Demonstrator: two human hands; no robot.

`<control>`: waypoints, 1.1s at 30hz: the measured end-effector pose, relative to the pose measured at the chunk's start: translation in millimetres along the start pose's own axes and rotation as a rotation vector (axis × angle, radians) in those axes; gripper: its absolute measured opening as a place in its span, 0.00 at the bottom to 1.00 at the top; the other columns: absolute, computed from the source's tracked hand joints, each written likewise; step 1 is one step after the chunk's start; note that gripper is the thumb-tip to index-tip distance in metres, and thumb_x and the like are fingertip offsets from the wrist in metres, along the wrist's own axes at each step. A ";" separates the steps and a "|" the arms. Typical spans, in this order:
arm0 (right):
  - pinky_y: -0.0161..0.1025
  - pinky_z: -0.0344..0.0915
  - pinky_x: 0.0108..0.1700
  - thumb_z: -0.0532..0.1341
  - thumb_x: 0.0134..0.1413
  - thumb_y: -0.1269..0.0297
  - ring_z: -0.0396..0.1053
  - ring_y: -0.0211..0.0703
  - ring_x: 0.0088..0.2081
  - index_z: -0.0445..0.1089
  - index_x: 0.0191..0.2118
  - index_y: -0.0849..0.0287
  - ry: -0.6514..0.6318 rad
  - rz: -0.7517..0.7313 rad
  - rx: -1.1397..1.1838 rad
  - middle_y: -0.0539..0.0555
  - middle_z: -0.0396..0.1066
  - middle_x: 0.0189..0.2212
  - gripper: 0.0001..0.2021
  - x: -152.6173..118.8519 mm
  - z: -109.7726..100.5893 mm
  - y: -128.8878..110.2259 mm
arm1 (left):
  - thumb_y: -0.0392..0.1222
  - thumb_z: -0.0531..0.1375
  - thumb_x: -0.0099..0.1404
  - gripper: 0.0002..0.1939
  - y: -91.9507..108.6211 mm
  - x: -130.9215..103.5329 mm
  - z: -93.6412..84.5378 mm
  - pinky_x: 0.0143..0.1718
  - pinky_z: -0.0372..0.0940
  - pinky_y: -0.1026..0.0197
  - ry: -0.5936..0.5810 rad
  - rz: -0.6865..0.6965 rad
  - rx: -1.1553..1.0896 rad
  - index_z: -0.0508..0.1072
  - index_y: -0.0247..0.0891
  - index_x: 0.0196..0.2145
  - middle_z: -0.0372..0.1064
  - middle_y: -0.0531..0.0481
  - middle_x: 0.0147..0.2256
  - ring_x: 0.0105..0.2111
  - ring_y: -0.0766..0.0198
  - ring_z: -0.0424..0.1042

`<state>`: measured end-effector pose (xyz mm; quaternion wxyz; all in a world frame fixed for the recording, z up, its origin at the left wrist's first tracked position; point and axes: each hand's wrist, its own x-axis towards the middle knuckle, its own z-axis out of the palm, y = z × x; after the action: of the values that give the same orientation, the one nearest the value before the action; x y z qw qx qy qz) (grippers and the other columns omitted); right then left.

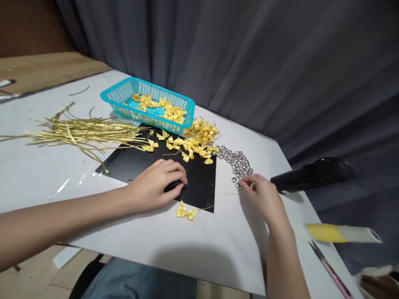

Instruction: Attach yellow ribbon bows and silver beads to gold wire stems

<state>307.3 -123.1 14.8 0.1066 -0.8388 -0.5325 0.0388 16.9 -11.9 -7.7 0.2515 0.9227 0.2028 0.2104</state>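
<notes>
Silver beads point(240, 163) meet the right hand point(262, 195) — apparently bead-picking, needing a fine pinch; its grip can't be told — left hand point(156, 182) clasps a black object point(173, 185).

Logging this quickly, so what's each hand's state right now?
Left hand: curled around a black object.
Right hand: fingertips at the silver beads; whether it holds one can't be told.
</notes>
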 end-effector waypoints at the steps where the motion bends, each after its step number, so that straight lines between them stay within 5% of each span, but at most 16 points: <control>1: 0.42 0.59 0.37 0.55 0.55 0.61 0.69 0.48 0.34 0.74 0.31 0.55 0.002 0.008 0.001 0.55 0.74 0.36 0.11 0.2 -0.1 0.2 | 0.38 0.52 0.69 0.10 -0.1 -0.1 0.0 0.48 0.57 0.55 -0.001 -0.001 0.001 0.75 0.40 0.39 0.72 0.48 0.44 0.46 0.59 0.70; 21: 0.40 0.61 0.33 0.60 0.47 0.55 0.70 0.47 0.27 0.77 0.33 0.56 0.014 0.046 0.214 0.55 0.76 0.27 0.13 0.9 -4.1 -2.6 | 0.38 0.53 0.69 0.10 0.5 -0.9 -0.2 0.48 0.57 0.55 0.008 0.013 -0.009 0.74 0.40 0.39 0.72 0.49 0.43 0.46 0.60 0.70; 33: 0.47 0.65 0.42 0.64 0.44 0.52 0.74 0.54 0.37 0.80 0.33 0.56 -0.164 0.060 0.398 0.58 0.80 0.35 0.15 3.8 -2.7 -3.5 | 0.38 0.52 0.69 0.10 0.8 -0.6 -0.1 0.48 0.57 0.55 0.000 0.006 -0.009 0.74 0.40 0.39 0.72 0.49 0.43 0.46 0.60 0.70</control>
<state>306.3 -118.6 18.4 0.2252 -0.8107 -0.4960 0.2144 16.5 -12.7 -7.3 0.2551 0.9221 0.1990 0.2122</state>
